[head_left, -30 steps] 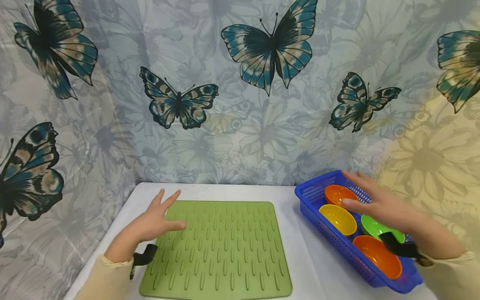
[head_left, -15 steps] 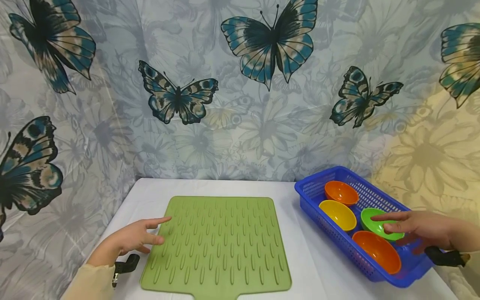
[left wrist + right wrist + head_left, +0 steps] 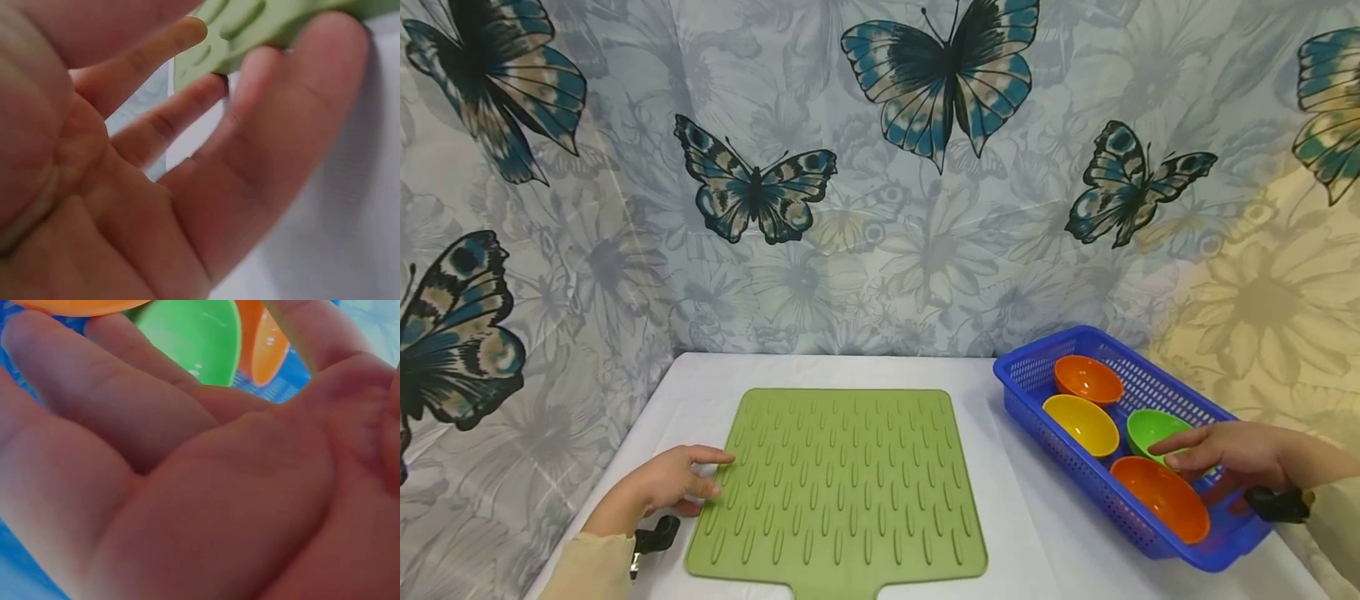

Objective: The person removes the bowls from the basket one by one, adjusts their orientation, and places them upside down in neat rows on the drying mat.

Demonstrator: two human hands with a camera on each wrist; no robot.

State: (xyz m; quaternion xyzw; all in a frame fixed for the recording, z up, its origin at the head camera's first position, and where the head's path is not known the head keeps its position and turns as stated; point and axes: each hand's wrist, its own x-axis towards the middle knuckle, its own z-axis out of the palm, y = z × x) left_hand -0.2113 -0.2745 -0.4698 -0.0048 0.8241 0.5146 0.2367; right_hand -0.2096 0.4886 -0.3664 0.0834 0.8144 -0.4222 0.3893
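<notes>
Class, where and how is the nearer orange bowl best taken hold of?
The orange bowl is probably best pinched by the right part of its rim, the right hand coming from the right: it opens upward, exposing that edge, while the green bowl sits close behind.

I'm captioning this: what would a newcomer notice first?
Likely the teal butterflies on the backdrop behind the table. Next, the blue basket at the table's right, holding orange, yellow and green bowls, the right hand close by. Then the green mat, left of the basket, the left hand at its edge.
</notes>
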